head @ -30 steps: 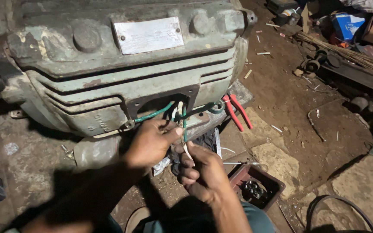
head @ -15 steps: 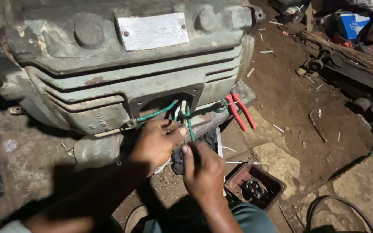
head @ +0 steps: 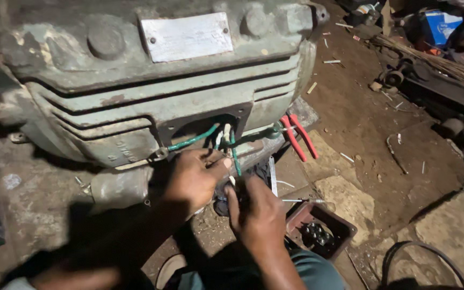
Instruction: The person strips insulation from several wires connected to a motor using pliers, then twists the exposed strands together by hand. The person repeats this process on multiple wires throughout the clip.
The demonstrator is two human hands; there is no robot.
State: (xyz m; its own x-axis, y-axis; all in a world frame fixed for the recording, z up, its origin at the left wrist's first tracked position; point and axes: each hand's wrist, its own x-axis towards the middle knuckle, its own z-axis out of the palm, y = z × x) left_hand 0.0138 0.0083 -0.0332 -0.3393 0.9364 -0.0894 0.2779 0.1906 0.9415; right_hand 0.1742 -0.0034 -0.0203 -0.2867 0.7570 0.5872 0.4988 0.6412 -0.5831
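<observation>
- Left hand (head: 195, 177): curled just below the square opening (head: 205, 129) in the motor housing (head: 135, 102), fingertips pinched on the pale-tipped wire ends (head: 225, 134) hanging out of it.
- Right hand (head: 258, 215): directly below and touching the left, fingers closed around a dark object; kind of object not discernible in the shadow.
- Green wires (head: 194, 140): emerging from the opening; one running left to a metal lug (head: 159, 154) at the housing's lower edge, another dropping down between the two hands.
- Motor housing: large, grey-green, ribbed, worn paint, resting on the dirt floor (head: 361, 107); blank-looking metal plate (head: 186, 36) fixed on top.
- Red-handled pliers (head: 298, 137): lying on the floor just right of the housing, well clear of both hands.
- Small reddish box (head: 320, 231): on the floor just right of the right hand, dark round parts inside.
- Flat stones (head: 345, 196): beside the box, partly sunk in the dirt.
- Black hose loop (head: 425, 260): at lower right, apart from the hands.
- Clutter of scrap and a blue carton (head: 439, 27): at upper right, far from the work.
</observation>
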